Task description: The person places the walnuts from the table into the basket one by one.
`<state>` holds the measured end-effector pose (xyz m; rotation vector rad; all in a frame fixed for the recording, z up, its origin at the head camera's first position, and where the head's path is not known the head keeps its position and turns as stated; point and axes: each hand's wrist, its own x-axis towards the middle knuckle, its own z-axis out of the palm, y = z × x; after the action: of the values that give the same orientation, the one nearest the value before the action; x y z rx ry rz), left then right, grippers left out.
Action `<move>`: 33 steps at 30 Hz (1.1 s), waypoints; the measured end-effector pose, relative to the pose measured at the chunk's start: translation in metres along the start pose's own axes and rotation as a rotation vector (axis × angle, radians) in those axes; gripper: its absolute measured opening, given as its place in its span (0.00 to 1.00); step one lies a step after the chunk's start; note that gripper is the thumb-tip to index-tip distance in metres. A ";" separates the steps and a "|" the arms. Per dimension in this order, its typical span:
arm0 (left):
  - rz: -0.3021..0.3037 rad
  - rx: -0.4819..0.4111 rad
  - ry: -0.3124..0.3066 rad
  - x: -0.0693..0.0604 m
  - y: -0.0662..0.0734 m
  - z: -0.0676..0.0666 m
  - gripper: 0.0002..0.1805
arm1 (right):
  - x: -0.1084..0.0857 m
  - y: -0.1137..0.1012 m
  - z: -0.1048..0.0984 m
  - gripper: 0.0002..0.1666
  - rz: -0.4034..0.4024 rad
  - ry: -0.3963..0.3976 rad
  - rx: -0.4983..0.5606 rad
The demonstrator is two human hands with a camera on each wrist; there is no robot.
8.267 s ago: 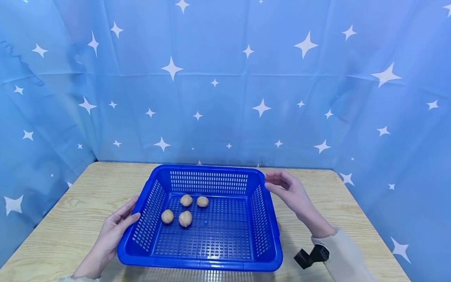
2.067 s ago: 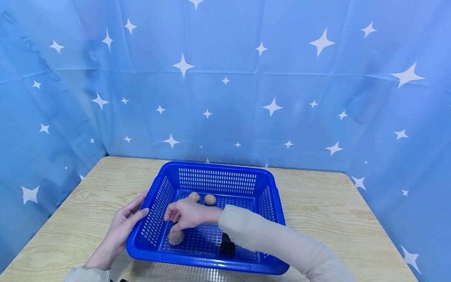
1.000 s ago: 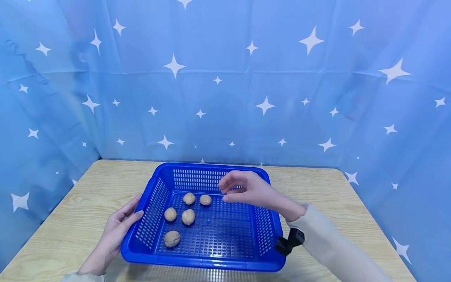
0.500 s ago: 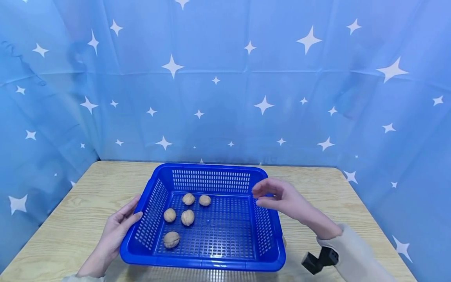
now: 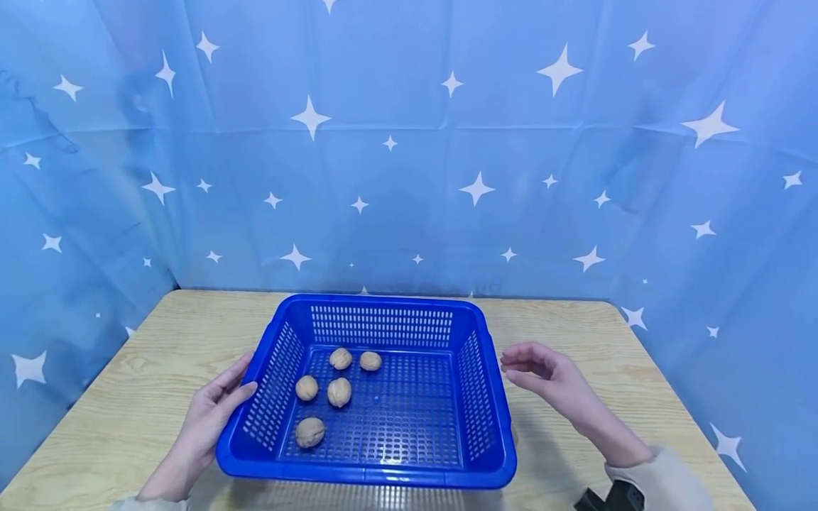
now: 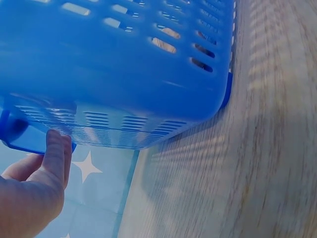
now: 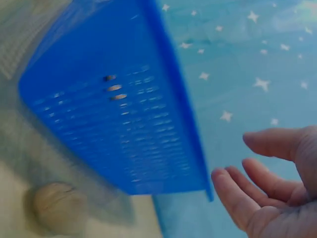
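Observation:
A blue plastic basket [image 5: 366, 477] with slotted walls stands on the table. Several walnuts [image 5: 339, 392] lie in its left half, one of them a darker walnut [image 5: 309, 432] near the front left corner. My left hand [image 5: 207, 419] grips the left rim, thumb over the edge and fingers outside. Right of the basket, my right hand [image 5: 562, 383] hovers with fingers loosely bent and nothing in it. In the right wrist view another walnut [image 7: 59, 208] lies on the table beside the basket's right wall; in the head view that wall hides nearly all of it.
The light wooden table [image 5: 594, 333] reaches back to a blue curtain [image 5: 409, 177] with white stars, which also hangs at both sides. A black wrist camera [image 5: 613, 497] sits at my right cuff.
A walnut has been added at the basket's front left since the oldest frame. My right hand has since left the basket and moved right, past the rim. My left hand keeps its grip.

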<state>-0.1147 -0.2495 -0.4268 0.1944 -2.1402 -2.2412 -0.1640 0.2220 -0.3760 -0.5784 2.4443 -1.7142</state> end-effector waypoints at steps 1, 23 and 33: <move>-0.003 0.003 -0.001 0.000 0.001 0.000 0.32 | -0.001 0.004 0.000 0.18 0.019 0.012 -0.001; 0.016 0.012 -0.003 0.001 0.002 0.001 0.32 | -0.020 0.068 0.025 0.19 -0.061 -0.117 -0.188; -0.008 0.023 0.002 -0.001 0.001 0.000 0.34 | -0.027 0.071 0.027 0.19 -0.050 -0.127 -0.268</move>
<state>-0.1133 -0.2498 -0.4258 0.2059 -2.1689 -2.2210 -0.1490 0.2288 -0.4550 -0.7561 2.6048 -1.3264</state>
